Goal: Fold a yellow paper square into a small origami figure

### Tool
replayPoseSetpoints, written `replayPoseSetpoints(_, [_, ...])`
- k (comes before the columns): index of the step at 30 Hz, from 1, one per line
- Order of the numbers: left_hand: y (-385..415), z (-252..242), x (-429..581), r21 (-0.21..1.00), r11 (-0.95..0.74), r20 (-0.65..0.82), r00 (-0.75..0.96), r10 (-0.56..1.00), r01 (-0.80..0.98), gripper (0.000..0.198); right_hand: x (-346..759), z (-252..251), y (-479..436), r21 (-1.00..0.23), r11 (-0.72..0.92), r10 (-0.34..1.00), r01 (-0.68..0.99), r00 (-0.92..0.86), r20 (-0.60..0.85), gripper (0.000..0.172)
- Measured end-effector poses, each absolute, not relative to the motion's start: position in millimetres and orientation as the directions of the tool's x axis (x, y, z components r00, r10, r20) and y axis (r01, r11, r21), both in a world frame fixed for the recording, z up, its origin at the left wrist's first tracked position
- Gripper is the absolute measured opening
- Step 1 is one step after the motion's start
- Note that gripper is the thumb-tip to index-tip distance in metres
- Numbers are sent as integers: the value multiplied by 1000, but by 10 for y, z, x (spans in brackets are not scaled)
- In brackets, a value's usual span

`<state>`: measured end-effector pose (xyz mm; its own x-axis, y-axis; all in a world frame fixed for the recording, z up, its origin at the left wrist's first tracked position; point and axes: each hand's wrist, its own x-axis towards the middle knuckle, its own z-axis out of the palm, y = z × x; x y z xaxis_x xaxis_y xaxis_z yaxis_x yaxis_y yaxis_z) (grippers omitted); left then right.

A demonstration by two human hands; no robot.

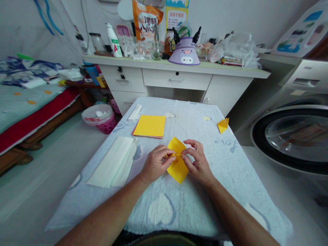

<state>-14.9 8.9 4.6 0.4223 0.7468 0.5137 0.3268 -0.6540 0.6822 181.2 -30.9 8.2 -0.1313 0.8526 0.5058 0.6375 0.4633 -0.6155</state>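
Observation:
Between my two hands is a yellow sheet of origami paper [179, 172], partly folded, with a raised crease across its middle. My left hand [156, 163] pinches the left end of that crease between thumb and fingers. On the other side my right hand [196, 161] pinches the right end, its upper fingers bent. Beyond my left hand lies a stack of square paper [150, 125], yellow on top. A small folded yellow paper piece [223, 125] sits near the table's right edge. The paper's underside is hidden.
A pale cloth [164, 208] with hearts covers the table. To the left lie a folded whitish sheet [112, 162] and a narrow white box [135, 112]. Behind stands a cluttered white cabinet [176, 79]; a washing machine [294, 133] is at right, a pink bin [106, 126] at left.

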Motion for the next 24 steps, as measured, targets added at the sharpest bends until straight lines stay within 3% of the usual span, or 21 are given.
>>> replayPoseSetpoints(10, [73, 123, -132, 631, -708, 561, 444, 699, 318, 6, 1741, 110, -319, -624, 489, 843, 610, -146, 518, 8])
replayPoseSetpoints(13, [86, 119, -142, 661, -684, 551, 419, 722, 309, 10, 1744, 109, -323, -688, 468, 861, 554, -110, 497, 12])
replayPoseSetpoints(17, [122, 98, -170, 775, -571, 493, 305, 814, 270, 12, 1795, 50, -297, -876, 356, 926, 325, 7, 378, 39])
replayPoseSetpoints(20, [152, 74, -183, 888, -426, 379, 246, 892, 176, 14, 1841, -23, -256, -952, 243, 966, 187, 47, 255, 37])
replayPoseSetpoints(24, [177, 47, -153, 990, -142, 139, 261, 955, -8, 21, 1878, -91, -210, -982, 145, 989, 121, -43, 141, 41])
